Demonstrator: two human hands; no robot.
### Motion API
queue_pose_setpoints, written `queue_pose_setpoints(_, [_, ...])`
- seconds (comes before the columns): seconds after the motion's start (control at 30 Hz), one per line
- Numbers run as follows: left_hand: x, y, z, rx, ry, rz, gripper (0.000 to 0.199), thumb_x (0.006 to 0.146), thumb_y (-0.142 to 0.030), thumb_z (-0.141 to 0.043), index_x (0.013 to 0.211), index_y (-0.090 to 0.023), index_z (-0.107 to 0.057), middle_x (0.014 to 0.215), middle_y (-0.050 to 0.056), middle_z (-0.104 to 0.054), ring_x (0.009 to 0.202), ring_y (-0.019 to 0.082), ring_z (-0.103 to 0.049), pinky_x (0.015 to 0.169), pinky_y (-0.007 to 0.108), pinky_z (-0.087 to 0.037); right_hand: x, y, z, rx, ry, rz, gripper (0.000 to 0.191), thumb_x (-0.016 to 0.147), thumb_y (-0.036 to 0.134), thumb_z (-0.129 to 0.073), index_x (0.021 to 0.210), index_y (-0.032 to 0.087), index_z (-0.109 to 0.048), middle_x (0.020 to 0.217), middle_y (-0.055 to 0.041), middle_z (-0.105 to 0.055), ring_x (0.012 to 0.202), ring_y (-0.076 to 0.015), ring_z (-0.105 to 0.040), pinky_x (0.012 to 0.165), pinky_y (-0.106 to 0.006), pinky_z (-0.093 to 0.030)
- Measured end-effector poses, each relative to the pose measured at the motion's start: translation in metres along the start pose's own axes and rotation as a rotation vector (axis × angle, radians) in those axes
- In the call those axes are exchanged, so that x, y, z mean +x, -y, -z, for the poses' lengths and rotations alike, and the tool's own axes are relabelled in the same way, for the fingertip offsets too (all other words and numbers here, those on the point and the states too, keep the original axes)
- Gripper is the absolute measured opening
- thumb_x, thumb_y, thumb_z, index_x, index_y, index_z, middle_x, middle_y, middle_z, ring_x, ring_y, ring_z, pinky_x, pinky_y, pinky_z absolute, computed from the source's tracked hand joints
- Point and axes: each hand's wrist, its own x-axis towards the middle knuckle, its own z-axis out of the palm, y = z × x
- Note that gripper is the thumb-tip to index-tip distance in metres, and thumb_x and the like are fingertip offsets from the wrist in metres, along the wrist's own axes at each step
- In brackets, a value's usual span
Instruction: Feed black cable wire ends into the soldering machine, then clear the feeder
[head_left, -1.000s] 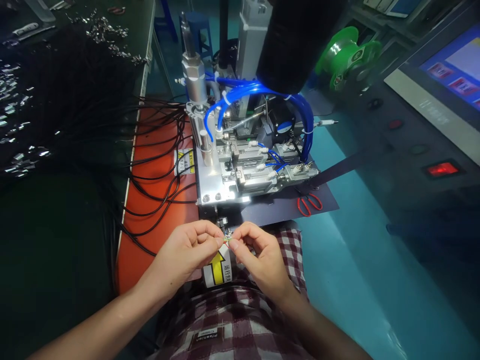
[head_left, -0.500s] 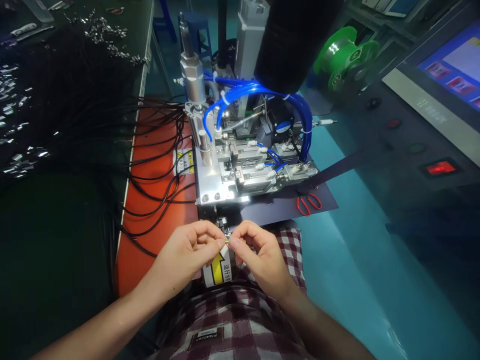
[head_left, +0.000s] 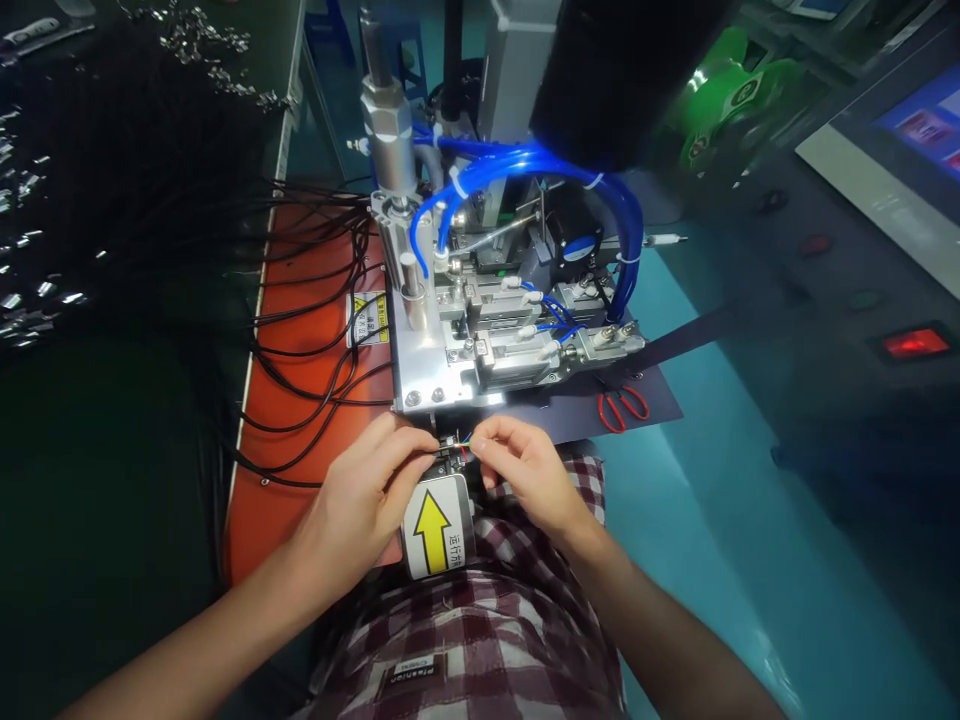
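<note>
Thin coloured wires (head_left: 464,446) span the small gap between my two hands, just over a small metal fixture (head_left: 445,465) at the machine's front. My left hand (head_left: 379,468) is closed in a pinch at the left end of these wires; its fingers mostly hide the cable they come from. Thumb and forefinger of my right hand (head_left: 523,462) pinch the wires' other ends. Below the fixture is a white label with a yellow arrow (head_left: 430,525). Right behind my hands stands the machine (head_left: 427,375), with metal cylinders and blue air tubes (head_left: 517,160).
Black cables (head_left: 307,345) run over the orange surface (head_left: 289,510) at left, from a dark bundle with shiny ends (head_left: 45,260). Red-handled scissors (head_left: 622,408) lie to the machine's right. A green spool (head_left: 739,100) and a control panel (head_left: 855,230) stand at right.
Both hands have moved forward, away from my body, bringing the wires over the fixture. The fingertips are slightly farther apart, and the arrow label is now uncovered. The view has shifted slightly.
</note>
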Motion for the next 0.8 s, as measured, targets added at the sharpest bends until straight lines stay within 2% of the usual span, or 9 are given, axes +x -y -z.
queue_pose_setpoints(0.07, [0.0,0.003,0.001,0.033,0.002,-0.039,0.018,0.09,-0.017,-0.043,0.097,-0.019,-0.06,0.09,0.003,-0.055,0.082,0.014,-0.056,0.074,0.024,-0.044,0.006,-0.002,0.002,-0.006,0.025,-0.005,0.019,0.077,0.034,-0.062,0.068,0.018,-0.056,0.05,0.0062,-0.048,0.046,-0.0093,-0.044,0.048,-0.023,-0.032])
queue_pose_setpoints(0.27, [-0.002,0.012,0.001,0.105,0.076,-0.099,0.03,0.09,-0.013,-0.041,0.111,-0.019,-0.062,0.088,0.004,-0.051,0.078,0.013,-0.056,0.068,0.022,-0.045,0.013,-0.007,0.001,-0.016,0.084,-0.021,0.018,0.078,0.03,-0.061,0.068,0.017,-0.056,0.05,0.0061,-0.049,0.046,-0.0084,-0.043,0.047,-0.022,-0.031])
queue_pose_setpoints(0.8, [-0.006,0.017,-0.004,0.209,0.062,-0.122,0.034,0.089,-0.012,-0.041,0.116,-0.019,-0.061,0.092,0.007,-0.052,0.08,0.017,-0.058,0.069,0.027,-0.05,0.017,-0.011,0.003,-0.067,0.093,-0.021,0.017,0.079,0.03,-0.058,0.071,0.017,-0.055,0.052,0.0054,-0.049,0.046,-0.0089,-0.044,0.047,-0.022,-0.033])
